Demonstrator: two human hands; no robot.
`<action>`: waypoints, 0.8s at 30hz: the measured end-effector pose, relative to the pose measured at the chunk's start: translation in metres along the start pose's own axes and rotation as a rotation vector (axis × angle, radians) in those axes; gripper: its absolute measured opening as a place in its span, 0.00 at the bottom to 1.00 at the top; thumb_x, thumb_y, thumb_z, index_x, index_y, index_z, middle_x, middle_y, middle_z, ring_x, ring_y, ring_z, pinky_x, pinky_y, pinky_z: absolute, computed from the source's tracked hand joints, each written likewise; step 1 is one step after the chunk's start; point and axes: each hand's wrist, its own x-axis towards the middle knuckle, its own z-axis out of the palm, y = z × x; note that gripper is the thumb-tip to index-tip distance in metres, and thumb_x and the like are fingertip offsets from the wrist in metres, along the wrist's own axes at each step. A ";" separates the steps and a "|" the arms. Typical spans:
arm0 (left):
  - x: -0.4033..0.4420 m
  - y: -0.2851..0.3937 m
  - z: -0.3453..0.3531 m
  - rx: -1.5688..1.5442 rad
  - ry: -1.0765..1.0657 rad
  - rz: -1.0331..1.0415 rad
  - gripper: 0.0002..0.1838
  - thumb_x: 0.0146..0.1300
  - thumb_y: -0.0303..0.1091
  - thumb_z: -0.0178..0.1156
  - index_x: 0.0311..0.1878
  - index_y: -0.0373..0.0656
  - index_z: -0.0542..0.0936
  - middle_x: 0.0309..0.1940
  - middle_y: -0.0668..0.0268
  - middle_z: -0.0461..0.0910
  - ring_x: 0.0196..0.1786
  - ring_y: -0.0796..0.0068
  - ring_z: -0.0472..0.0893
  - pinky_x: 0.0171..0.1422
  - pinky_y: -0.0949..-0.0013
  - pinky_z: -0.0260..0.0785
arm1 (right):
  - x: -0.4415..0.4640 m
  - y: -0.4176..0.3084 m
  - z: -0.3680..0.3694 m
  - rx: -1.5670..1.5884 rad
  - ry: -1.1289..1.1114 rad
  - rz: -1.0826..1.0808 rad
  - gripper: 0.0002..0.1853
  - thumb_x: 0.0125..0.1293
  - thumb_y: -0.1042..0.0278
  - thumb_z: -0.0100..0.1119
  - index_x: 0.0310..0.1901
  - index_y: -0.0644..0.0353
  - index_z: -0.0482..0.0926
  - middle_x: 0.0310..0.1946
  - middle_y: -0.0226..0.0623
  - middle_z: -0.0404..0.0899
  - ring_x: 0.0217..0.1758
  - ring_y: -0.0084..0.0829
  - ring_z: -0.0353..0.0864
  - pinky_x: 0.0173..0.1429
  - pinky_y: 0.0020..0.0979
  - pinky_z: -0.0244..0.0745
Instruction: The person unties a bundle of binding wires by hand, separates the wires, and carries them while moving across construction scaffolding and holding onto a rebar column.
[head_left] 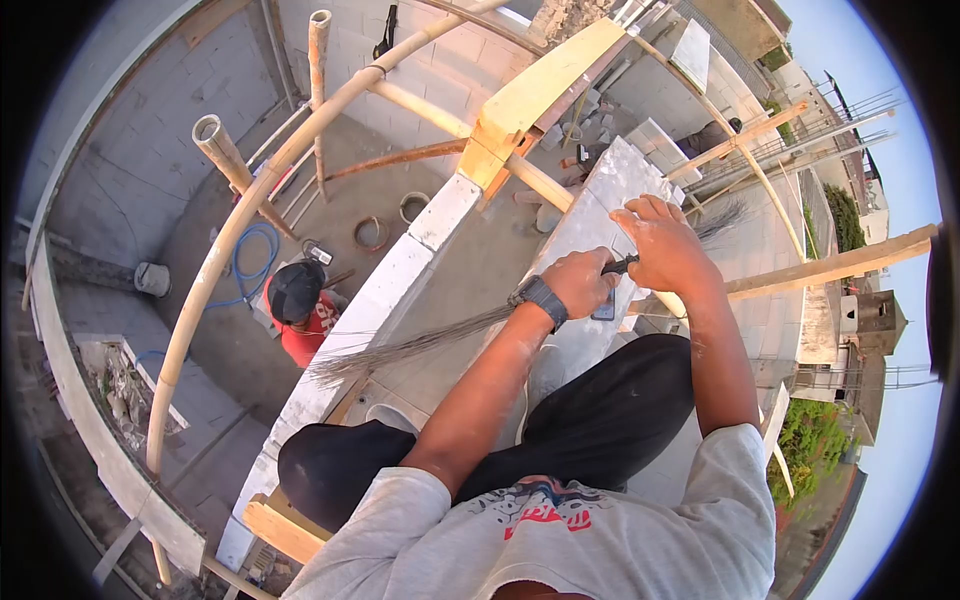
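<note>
Head camera: black trousers (620,400) over bent knees lie nearest. Just beyond, the left hand (578,285), with a black wristwatch (541,302) at its wrist, has its fingers curled closed around a long bundle of thin, dark grey metal wires (430,340). The bundle's long axis slants from a splayed end at left, near the knees, away to the far right, passing behind the right hand (662,245). That hand's fingers are extended, not wrapped about the wires; whether its palm presses on them, I cannot tell. The left hand is nearer the splayed left end, the right hand nearer the far end. Farther down, past a white block wall (375,292), is a person in a red shirt and dark cap (298,295), near a coiled blue hose (268,262).
</note>
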 end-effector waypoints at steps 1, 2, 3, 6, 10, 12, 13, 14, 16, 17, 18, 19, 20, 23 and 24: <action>0.001 0.001 0.001 -0.001 0.011 0.006 0.17 0.69 0.39 0.57 0.53 0.37 0.79 0.33 0.51 0.84 0.37 0.56 0.85 0.46 0.57 0.74 | 0.006 -0.002 -0.002 0.020 -0.114 0.064 0.33 0.46 0.68 0.71 0.59 0.54 0.77 0.59 0.44 0.76 0.67 0.44 0.70 0.70 0.43 0.66; 0.002 0.001 0.004 0.100 0.031 -0.003 0.17 0.68 0.39 0.58 0.52 0.37 0.80 0.35 0.49 0.84 0.40 0.52 0.84 0.48 0.54 0.73 | 0.013 -0.004 -0.003 0.039 -0.227 0.125 0.33 0.47 0.65 0.73 0.59 0.54 0.77 0.57 0.44 0.77 0.66 0.42 0.72 0.69 0.43 0.67; 0.001 0.003 0.002 0.201 0.054 -0.018 0.16 0.68 0.40 0.58 0.51 0.38 0.80 0.38 0.47 0.84 0.43 0.47 0.83 0.50 0.51 0.73 | 0.017 -0.004 -0.001 0.031 -0.221 0.110 0.33 0.47 0.65 0.73 0.59 0.54 0.77 0.57 0.44 0.77 0.66 0.42 0.72 0.69 0.43 0.67; -0.008 0.005 -0.010 0.205 0.055 -0.086 0.15 0.68 0.39 0.58 0.48 0.38 0.81 0.41 0.46 0.83 0.47 0.45 0.82 0.54 0.48 0.71 | 0.020 0.002 0.019 0.412 -0.231 0.021 0.38 0.44 0.61 0.76 0.61 0.55 0.76 0.47 0.46 0.83 0.54 0.46 0.81 0.60 0.42 0.75; -0.018 0.001 -0.027 0.233 0.059 -0.129 0.15 0.68 0.41 0.57 0.47 0.37 0.81 0.41 0.47 0.83 0.48 0.45 0.81 0.53 0.48 0.71 | 0.026 0.013 0.024 0.678 -0.407 0.044 0.42 0.46 0.57 0.76 0.65 0.54 0.72 0.46 0.47 0.83 0.51 0.46 0.82 0.55 0.40 0.75; -0.023 0.003 -0.040 0.277 0.067 -0.146 0.15 0.68 0.41 0.57 0.47 0.38 0.81 0.41 0.48 0.83 0.47 0.46 0.82 0.51 0.48 0.71 | 0.032 0.009 0.018 0.649 -0.397 0.059 0.40 0.46 0.56 0.76 0.63 0.54 0.74 0.45 0.48 0.83 0.50 0.44 0.83 0.55 0.39 0.75; -0.025 0.003 -0.044 0.282 0.069 -0.148 0.15 0.68 0.41 0.57 0.47 0.38 0.81 0.41 0.48 0.83 0.47 0.46 0.82 0.51 0.48 0.71 | 0.035 0.006 0.018 0.627 -0.393 0.073 0.37 0.47 0.56 0.77 0.61 0.54 0.76 0.44 0.48 0.83 0.49 0.43 0.83 0.55 0.38 0.76; -0.027 0.002 -0.047 0.283 0.084 -0.136 0.15 0.68 0.42 0.57 0.46 0.38 0.81 0.40 0.49 0.83 0.46 0.47 0.82 0.50 0.48 0.71 | 0.037 0.006 0.022 0.632 -0.390 0.069 0.37 0.47 0.56 0.77 0.61 0.54 0.76 0.44 0.48 0.83 0.49 0.43 0.83 0.55 0.38 0.76; -0.031 0.002 -0.055 0.289 0.096 -0.130 0.15 0.68 0.42 0.58 0.45 0.38 0.81 0.39 0.50 0.84 0.45 0.48 0.82 0.49 0.49 0.71 | 0.044 0.007 0.031 0.471 -0.317 -0.005 0.29 0.47 0.49 0.76 0.49 0.56 0.83 0.37 0.49 0.84 0.44 0.45 0.83 0.50 0.38 0.76; -0.034 0.003 -0.060 0.246 0.094 -0.133 0.16 0.67 0.43 0.59 0.45 0.39 0.81 0.37 0.51 0.84 0.43 0.49 0.83 0.47 0.50 0.71 | 0.047 0.008 0.031 0.478 -0.314 -0.007 0.29 0.47 0.49 0.76 0.49 0.56 0.83 0.37 0.49 0.84 0.44 0.45 0.83 0.50 0.38 0.76; -0.035 0.004 -0.063 0.203 0.093 -0.135 0.16 0.67 0.44 0.59 0.45 0.40 0.82 0.35 0.53 0.85 0.41 0.50 0.83 0.46 0.51 0.71 | 0.050 0.006 0.027 0.448 -0.358 -0.020 0.27 0.46 0.46 0.75 0.42 0.56 0.84 0.33 0.47 0.83 0.41 0.46 0.83 0.47 0.39 0.76; -0.036 0.000 -0.064 0.209 0.093 -0.137 0.16 0.67 0.44 0.59 0.45 0.40 0.82 0.35 0.53 0.85 0.41 0.50 0.83 0.46 0.51 0.71 | 0.053 0.004 0.022 0.417 -0.402 -0.033 0.26 0.46 0.42 0.75 0.36 0.57 0.86 0.29 0.46 0.83 0.38 0.46 0.83 0.44 0.40 0.76; -0.035 -0.007 -0.063 0.220 0.164 -0.104 0.16 0.66 0.45 0.60 0.44 0.41 0.82 0.33 0.54 0.85 0.40 0.51 0.83 0.45 0.52 0.71 | 0.053 0.001 0.018 0.420 -0.399 -0.036 0.26 0.46 0.42 0.75 0.36 0.57 0.86 0.29 0.46 0.83 0.38 0.46 0.83 0.44 0.40 0.76; -0.041 -0.003 -0.066 0.283 0.291 -0.081 0.17 0.65 0.48 0.62 0.43 0.42 0.83 0.31 0.56 0.85 0.38 0.53 0.84 0.44 0.54 0.72 | 0.051 -0.008 0.009 0.290 -0.212 -0.030 0.24 0.45 0.41 0.74 0.30 0.58 0.85 0.26 0.46 0.83 0.36 0.47 0.84 0.40 0.44 0.76; -0.044 0.002 -0.067 0.328 0.341 -0.091 0.18 0.65 0.49 0.62 0.43 0.42 0.83 0.32 0.56 0.85 0.38 0.55 0.84 0.44 0.54 0.72 | 0.051 -0.010 0.007 0.262 -0.122 -0.027 0.25 0.44 0.40 0.74 0.30 0.56 0.86 0.24 0.43 0.82 0.34 0.47 0.83 0.39 0.43 0.76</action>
